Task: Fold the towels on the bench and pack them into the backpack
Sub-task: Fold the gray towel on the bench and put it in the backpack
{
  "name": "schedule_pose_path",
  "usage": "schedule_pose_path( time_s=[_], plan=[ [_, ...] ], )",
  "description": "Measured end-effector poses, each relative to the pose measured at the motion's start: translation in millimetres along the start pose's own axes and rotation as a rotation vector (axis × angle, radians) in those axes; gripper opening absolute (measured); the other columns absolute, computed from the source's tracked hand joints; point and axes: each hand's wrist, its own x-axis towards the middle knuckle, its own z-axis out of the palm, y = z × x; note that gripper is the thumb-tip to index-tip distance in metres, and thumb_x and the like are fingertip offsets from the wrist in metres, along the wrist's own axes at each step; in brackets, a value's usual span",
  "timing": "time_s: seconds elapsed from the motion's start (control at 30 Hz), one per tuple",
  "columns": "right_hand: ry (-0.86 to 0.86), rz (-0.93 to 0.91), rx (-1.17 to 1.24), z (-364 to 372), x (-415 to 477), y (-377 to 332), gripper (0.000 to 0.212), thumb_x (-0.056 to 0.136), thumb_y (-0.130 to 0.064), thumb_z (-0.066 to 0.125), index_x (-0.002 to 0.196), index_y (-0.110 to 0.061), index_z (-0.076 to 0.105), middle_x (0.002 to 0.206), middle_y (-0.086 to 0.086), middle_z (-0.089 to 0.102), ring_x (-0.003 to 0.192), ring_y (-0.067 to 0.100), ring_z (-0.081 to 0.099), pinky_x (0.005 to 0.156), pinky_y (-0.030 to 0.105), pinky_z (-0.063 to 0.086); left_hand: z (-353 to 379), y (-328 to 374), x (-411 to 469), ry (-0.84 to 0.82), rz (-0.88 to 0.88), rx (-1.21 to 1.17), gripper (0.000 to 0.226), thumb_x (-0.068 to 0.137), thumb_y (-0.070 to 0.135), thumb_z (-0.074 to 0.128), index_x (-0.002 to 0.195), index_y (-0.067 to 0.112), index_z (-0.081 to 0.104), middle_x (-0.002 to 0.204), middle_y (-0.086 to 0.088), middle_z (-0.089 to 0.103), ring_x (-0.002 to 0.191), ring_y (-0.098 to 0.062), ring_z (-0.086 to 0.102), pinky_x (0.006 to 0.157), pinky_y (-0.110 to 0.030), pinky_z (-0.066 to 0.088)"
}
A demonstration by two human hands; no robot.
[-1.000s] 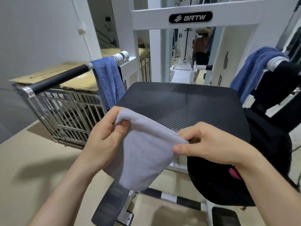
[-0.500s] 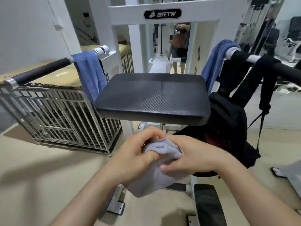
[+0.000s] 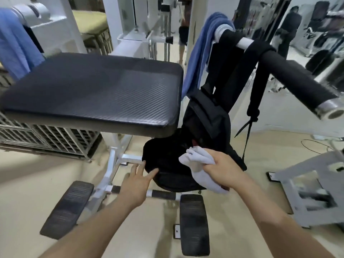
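Note:
My right hand (image 3: 224, 169) grips a bunched light grey towel (image 3: 201, 164) just over the open mouth of the black backpack (image 3: 206, 120), which hangs by its straps from the padded right bar (image 3: 290, 79). My left hand (image 3: 136, 180) is stretched out with its fingers straight, its fingertips at the left rim of the backpack's opening. The black bench pad (image 3: 96, 90) carries nothing. One blue towel (image 3: 14, 45) hangs over the left bar and another blue towel (image 3: 202, 47) is draped over the right bar above the backpack.
A metal wire cage (image 3: 46, 136) stands on the floor at the left under the bench. Two black foot pads (image 3: 68, 207) and the white frame (image 3: 111, 164) lie below my arms. A grey machine base (image 3: 307, 187) sits at the right.
Both hands held the grey towel and bunched it together; now only my right hand holds it, moved right to the backpack. My left hand let go and reached to the backpack's rim.

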Motion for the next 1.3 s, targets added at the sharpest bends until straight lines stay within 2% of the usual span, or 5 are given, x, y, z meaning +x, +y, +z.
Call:
schedule_pose_path(
  time_s=[0.23,0.37,0.53,0.8,1.3],
  plan=[
    [-0.049,-0.099,0.223,11.8,50.4,50.3,0.031,0.1,-0.025,0.047,0.124,-0.043,0.057,0.104,-0.034,0.059,0.097,-0.025,0.05,0.075,-0.004,0.037,23.1,16.0,56.6,-0.107,0.055,0.226,0.04,0.088,0.007,0.047,0.12,0.031,0.056,0.13,0.0,0.055,0.132,-0.024,0.038,0.117,-0.051,0.003],
    [0.021,-0.261,-0.217,19.2,68.6,68.7,0.053,0.093,-0.001,0.047,0.141,-0.024,0.046,0.144,-0.003,0.049,0.126,0.016,0.049,0.103,0.032,0.042,-19.0,40.5,45.5,-0.154,0.351,0.09,0.02,0.097,0.02,0.041,0.112,0.024,0.054,0.097,-0.005,0.067,0.093,-0.029,0.062,0.081,-0.035,0.041],
    [-0.088,-0.447,-0.723,12.4,58.3,95.7,0.071,0.079,0.006,0.054,0.142,-0.027,0.043,0.152,0.003,0.037,0.123,0.032,0.048,0.085,0.041,0.052,-92.2,113.1,-22.9,-0.057,0.668,-0.051,0.026,0.101,0.041,0.036,0.097,0.021,0.052,0.08,-0.007,0.065,0.068,-0.029,0.053,0.059,-0.033,0.031],
    [0.075,-0.404,-0.845,26.6,32.2,78.1,0.062,0.089,-0.009,0.051,0.147,-0.022,0.032,0.149,0.011,0.035,0.112,0.031,0.054,0.064,0.032,0.036,-132.8,78.3,-86.1,-0.338,0.318,-0.095,0.024,0.075,0.035,0.064,0.089,0.017,0.059,0.089,-0.005,0.068,0.086,-0.025,0.062,0.066,-0.028,0.044],
    [0.192,-0.445,-0.873,103.2,-12.2,4.4,0.034,0.047,-0.013,0.084,0.072,-0.009,0.061,0.076,0.008,0.054,0.061,0.025,0.055,0.041,0.026,0.022,-171.1,99.1,-181.1,-0.309,0.683,0.115,0.028,0.084,0.015,0.056,0.062,0.009,0.04,0.059,-0.007,0.045,0.05,-0.023,0.039,0.05,-0.035,0.038]
  ],
)
